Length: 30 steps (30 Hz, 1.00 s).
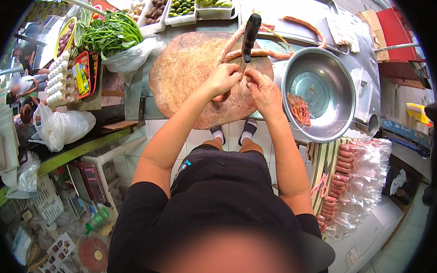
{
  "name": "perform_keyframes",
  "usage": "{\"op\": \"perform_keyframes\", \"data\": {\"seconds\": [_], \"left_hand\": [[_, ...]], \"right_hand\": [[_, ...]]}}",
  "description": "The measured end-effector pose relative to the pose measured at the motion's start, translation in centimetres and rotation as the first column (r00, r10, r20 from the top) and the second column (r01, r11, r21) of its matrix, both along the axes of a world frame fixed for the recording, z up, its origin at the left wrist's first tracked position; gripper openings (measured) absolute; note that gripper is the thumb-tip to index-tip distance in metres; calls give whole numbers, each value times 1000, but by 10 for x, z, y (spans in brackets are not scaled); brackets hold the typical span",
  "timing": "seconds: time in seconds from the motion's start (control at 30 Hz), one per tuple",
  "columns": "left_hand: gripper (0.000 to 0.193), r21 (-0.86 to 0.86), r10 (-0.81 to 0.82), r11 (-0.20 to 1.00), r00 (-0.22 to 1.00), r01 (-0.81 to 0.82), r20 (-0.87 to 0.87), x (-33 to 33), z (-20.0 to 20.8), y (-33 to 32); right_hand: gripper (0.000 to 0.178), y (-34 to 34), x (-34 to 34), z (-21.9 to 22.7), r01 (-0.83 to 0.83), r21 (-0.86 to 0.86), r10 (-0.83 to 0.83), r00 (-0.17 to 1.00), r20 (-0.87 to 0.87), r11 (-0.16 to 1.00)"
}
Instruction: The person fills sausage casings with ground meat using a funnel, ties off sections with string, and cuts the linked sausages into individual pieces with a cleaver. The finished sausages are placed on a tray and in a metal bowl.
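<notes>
A round wooden chopping board (182,81) lies in front of me. A knife with a black handle (252,30) stands upright on it, blade down. A long string of sausage (266,53) winds over the board and onto the tray behind. My left hand (224,80) is closed around the sausage left of the blade, and a sausage end pokes out below it. Just right of the blade, my right hand (263,91) has thumb and fingers pinched together; whatever they hold is too small to make out. Beside it sits a metal bowl (333,88) with reddish scraps (299,110) inside.
Bagged sausages (338,181) and pink scissors (319,186) lie at the lower right. A metal tray (326,19) is behind the board. To the left are leafy greens (113,32), eggs (60,78) and a plastic bag (65,125). Limes (183,3) fill a white bin at the back.
</notes>
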State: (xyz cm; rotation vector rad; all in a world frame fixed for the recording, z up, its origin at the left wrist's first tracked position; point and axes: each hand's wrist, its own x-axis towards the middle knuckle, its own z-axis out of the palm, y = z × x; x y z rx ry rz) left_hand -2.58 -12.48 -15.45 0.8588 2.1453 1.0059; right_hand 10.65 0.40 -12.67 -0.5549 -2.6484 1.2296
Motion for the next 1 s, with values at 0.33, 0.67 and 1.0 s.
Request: {"op": "perform_keyframes", "data": {"seconds": [0.33,0.67,1.0], "left_hand": [[18,39,153,986,972,-163,176,-23,-41,-4],[19,-138,-38,990,999,33,-30,-11,90,-110],[21,272,93,945,948,-180,304,87,-6,-47]], "right_hand": [[28,13,-8,-41,-63,-15,65,991,121,998],[36,63,51,-29,-218,-975,-303,928,-217,29],[29,17,33,-14,156,-952,122,973,193,263]]}}
